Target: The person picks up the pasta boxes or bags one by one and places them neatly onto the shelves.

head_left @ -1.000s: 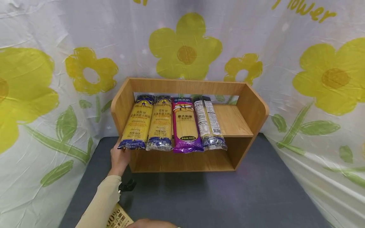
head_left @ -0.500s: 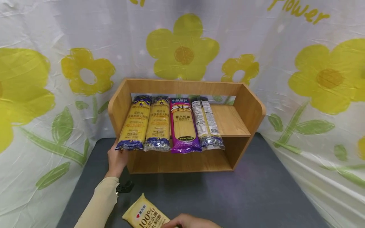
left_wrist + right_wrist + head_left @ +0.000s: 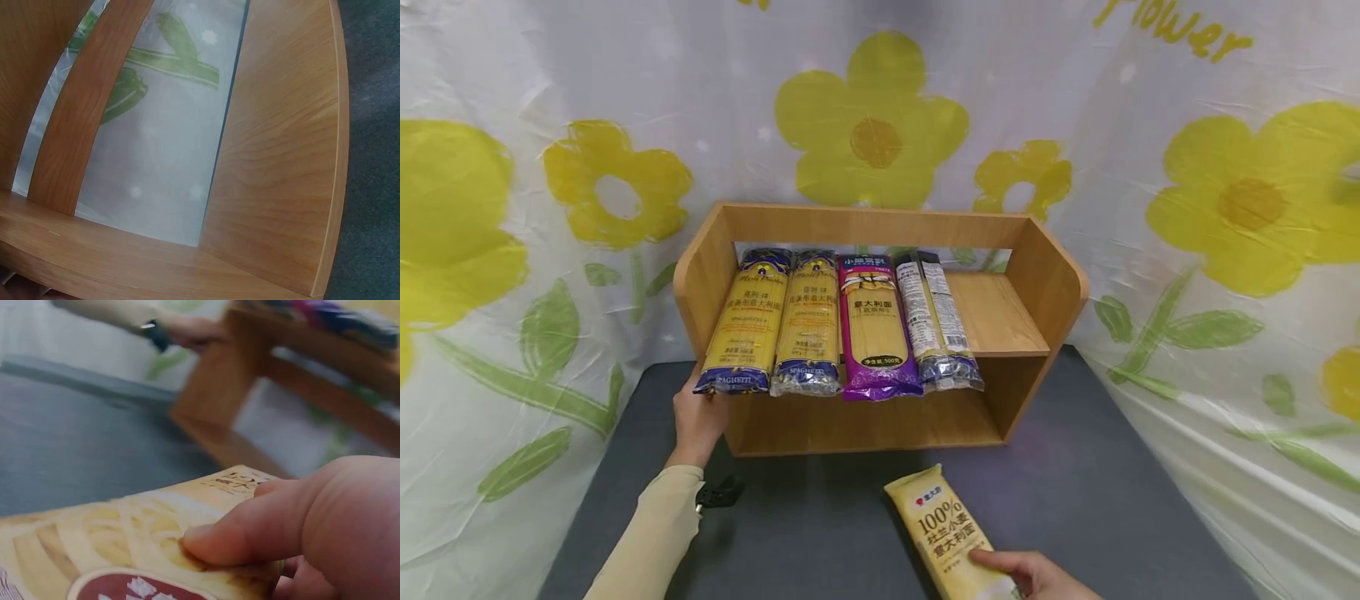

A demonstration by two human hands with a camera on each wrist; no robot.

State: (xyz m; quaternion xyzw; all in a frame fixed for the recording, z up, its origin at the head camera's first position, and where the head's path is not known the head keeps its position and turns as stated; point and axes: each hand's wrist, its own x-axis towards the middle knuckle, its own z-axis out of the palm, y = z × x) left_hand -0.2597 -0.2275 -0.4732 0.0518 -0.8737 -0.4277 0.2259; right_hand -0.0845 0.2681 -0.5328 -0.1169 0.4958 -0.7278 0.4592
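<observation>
In the head view my right hand (image 3: pixel 1037 575) holds a yellow pasta pack (image 3: pixel 942 529) over the table's front right, its thumb across the printed face. The right wrist view shows the thumb (image 3: pixel 244 537) pressed on the pack (image 3: pixel 137 531), with fingers curled beneath. My left hand (image 3: pixel 698 421) grips the left side of the wooden shelf (image 3: pixel 880 223), its fingertips partly hidden by the nearest spaghetti pack (image 3: pixel 748 321). Beside that pack on the upper board lie another yellow spaghetti pack (image 3: pixel 808 321), a purple pasta pack (image 3: pixel 880 325) and a clear pack with white labels (image 3: pixel 936 321).
Bare upper board (image 3: pixel 996 312) shows right of the packs. Below is the lower compartment (image 3: pixel 865 425), also seen in the left wrist view as wooden boards (image 3: pixel 281 144). A dark table (image 3: pixel 820 517) carries the shelf; a flower-printed cloth (image 3: pixel 880 100) hangs behind and at both sides.
My right hand has carried the yellow pasta pack from the bottom left to the right, bringing more of it into view. The left hand stays at the shelf's side; the view has shifted slightly.
</observation>
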